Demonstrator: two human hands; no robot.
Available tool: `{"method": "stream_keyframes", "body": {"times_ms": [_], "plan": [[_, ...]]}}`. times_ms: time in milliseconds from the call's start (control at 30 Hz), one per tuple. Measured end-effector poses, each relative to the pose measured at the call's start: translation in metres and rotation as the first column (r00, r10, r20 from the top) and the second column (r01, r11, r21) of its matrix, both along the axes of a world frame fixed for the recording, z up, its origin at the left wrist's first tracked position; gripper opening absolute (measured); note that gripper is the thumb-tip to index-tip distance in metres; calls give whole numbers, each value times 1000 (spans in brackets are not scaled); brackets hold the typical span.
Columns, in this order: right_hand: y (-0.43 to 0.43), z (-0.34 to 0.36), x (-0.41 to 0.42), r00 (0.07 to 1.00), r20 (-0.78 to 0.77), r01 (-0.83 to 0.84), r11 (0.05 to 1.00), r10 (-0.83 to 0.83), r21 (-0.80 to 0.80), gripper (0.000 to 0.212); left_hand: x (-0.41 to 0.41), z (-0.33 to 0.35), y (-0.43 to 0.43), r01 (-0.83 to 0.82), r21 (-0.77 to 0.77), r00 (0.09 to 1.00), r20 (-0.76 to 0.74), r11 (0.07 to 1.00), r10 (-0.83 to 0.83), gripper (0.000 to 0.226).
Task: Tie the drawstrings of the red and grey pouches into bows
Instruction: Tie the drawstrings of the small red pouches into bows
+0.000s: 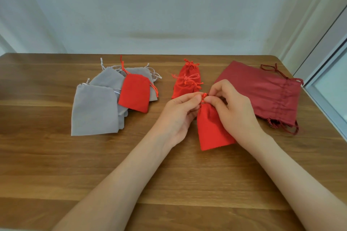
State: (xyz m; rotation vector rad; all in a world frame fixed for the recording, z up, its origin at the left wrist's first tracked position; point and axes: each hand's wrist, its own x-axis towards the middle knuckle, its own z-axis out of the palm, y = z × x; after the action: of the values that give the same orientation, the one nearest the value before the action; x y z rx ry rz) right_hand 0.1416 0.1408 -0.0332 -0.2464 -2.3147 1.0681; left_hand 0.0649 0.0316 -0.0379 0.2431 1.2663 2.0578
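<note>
On the table point(56, 165), right of centre, the left hand point(180, 112) and right hand point(234, 107) pinch the cord point(204, 96) at the red pouch's point(212, 129) neck, fingers curled; soft, light and limp, it probably handles best there.

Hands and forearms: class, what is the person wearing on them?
Nothing that shows. The left hand and right hand carry no gloves, rings, watch or bracelet, and both forearms are uncovered to the frame edge; no sleeve is visible.
</note>
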Motion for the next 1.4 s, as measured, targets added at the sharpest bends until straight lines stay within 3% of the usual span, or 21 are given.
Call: {"method": "stream_keyframes", "body": {"times_ms": [200,367,567,767,900,1100,1400], "plan": [[7,-2,-3,981,163,-53,958,102,-281,13,2,0,0,-44,-29,999,-8,999,44,19],[6,-1,-2,974,147,-81,868,174,-490,19,-1,-2,-3,-182,-160,944,-304,970,127,17],[2,0,-4,954,167,-103,799,247,-593,10,-3,-12,-5,-272,-247,817,-571,930,88,13],[6,0,-4,951,182,-87,783,249,-615,14,-1,-14,-4,-301,-278,738,-674,912,38,13],[9,-1,-4,932,174,-136,752,318,-645,13,-4,-11,-4,-253,-279,752,-659,926,7,17],[12,0,-2,897,161,-210,718,411,-664,14,-11,-2,-9,54,-241,904,-401,969,-150,14],[11,-4,-3,894,289,-132,818,342,-561,20,-25,4,-24,227,-360,827,-419,905,-374,10]]}}
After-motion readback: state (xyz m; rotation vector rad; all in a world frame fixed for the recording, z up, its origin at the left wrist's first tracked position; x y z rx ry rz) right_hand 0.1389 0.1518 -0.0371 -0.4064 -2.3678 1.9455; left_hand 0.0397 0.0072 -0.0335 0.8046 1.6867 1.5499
